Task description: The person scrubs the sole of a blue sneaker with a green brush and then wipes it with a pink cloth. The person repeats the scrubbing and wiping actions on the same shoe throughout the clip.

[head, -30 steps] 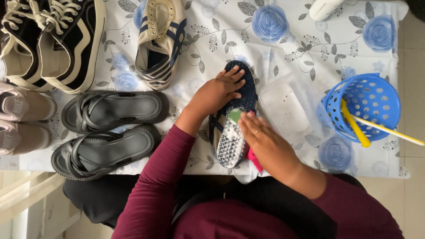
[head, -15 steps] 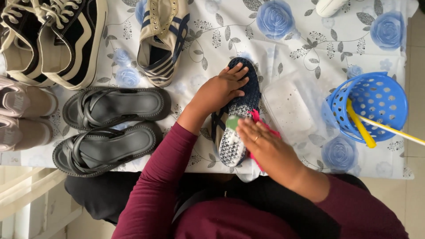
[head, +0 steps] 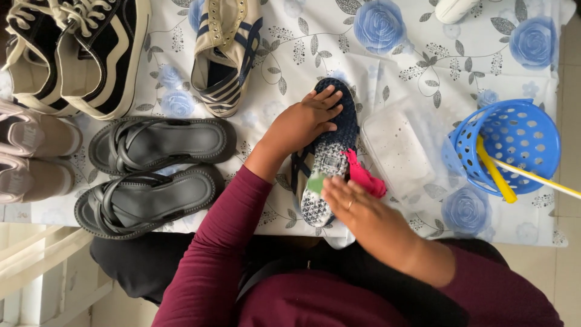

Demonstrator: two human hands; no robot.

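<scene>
Navy rubber sole up, the shoe (head: 327, 158) lies on the floral surface (head: 423, 54); my left hand (head: 302, 124) presses spread fingers on its toe while my right hand (head: 357, 209) pinches a pink-and-green sponge (head: 363, 175) against it. I judge scrubbing underway; next stroke needs firm bracing.

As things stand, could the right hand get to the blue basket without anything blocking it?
Probably yes. The right hand rests on the upturned shoe, holding a pink brush. Only a low clear tub lies between it and the blue basket, though it isn't empty.
</scene>
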